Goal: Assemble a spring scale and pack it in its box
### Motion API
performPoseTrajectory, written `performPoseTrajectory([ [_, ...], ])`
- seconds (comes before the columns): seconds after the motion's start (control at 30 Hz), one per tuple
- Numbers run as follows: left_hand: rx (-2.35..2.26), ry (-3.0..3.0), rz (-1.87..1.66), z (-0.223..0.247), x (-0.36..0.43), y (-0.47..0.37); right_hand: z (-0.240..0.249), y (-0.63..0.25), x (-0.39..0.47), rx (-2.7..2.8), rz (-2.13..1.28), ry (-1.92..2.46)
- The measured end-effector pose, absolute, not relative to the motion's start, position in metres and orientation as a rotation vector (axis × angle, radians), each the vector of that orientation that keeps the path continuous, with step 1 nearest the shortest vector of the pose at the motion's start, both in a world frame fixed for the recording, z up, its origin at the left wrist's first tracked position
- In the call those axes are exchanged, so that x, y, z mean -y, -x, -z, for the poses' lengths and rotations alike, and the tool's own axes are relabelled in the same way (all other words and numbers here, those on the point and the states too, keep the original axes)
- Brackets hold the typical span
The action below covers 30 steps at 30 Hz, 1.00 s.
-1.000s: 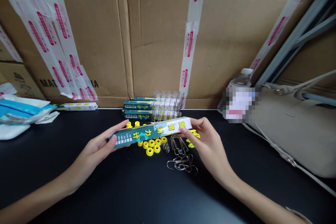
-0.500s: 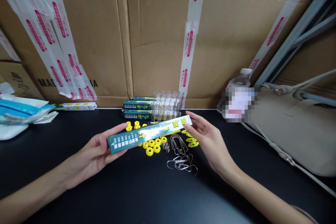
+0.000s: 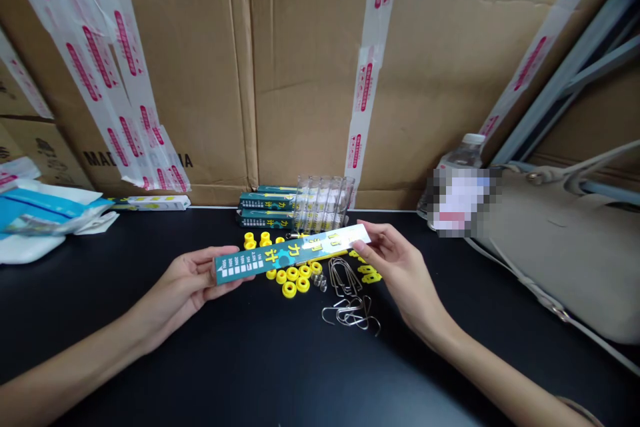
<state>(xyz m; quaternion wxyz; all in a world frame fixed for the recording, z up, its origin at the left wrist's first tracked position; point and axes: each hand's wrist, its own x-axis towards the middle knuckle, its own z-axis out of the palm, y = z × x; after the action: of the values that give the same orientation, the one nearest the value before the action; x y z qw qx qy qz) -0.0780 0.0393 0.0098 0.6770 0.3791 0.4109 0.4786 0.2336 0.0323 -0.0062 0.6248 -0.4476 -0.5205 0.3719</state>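
— Left hand [image 3: 175,280]: in what state?
— Pinching the left end of the printed box [image 3: 287,257], fingers above and below. Right hand [image 3: 400,267] likewise pinching the far end, thumb laid on the face.
— Position of that box?
— Held above the worktop [image 3: 280,367], sloping up to the right in view, beyond reach of any support but the two hands. Just below it in view: yellow rings [image 3: 289,294], small springs [image 3: 321,281] and bent wire hooks [image 3: 360,327].
— Changes over the last second?
— Rolled slightly. Row of squares at the left end now uncovered, partly under the left thumb a second ago; glare now towards the right end, on the middle half a second ago. Judged effect: left print fit for reading, right print less so. Cannot confirm marks in the squares; too small.
— Containers?
— Held box: cannot tell the contents, interior out of sight. Behind: stacked boxes [image 3: 265,222], equally unreadable inside, with clear tubes [image 3: 325,203] in a row against them, print visible through the walls. To the right: clear bottle [image 3: 459,159], fill undetermined, next to a beige bag [image 3: 560,247], inside hidden.
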Motion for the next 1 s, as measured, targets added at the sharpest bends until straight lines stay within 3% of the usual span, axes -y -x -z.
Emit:
performPoseTrajectory([
  [0.23,-0.865,-0.964,-1.022,0.0,-0.045,0.085,0.006,-0.236,-0.033,1.164,-0.843,1.003],
  [0.63,-0.543,-1.113,-0.551,-0.018,-0.022,0.075,0.003,-0.234,-0.028,1.087,-0.846,1.001],
  [1.0,-0.812,-1.507,-0.816,-0.01,-0.038,0.088,0.002,-0.218,-0.014,1.198,-0.891,0.968],
])
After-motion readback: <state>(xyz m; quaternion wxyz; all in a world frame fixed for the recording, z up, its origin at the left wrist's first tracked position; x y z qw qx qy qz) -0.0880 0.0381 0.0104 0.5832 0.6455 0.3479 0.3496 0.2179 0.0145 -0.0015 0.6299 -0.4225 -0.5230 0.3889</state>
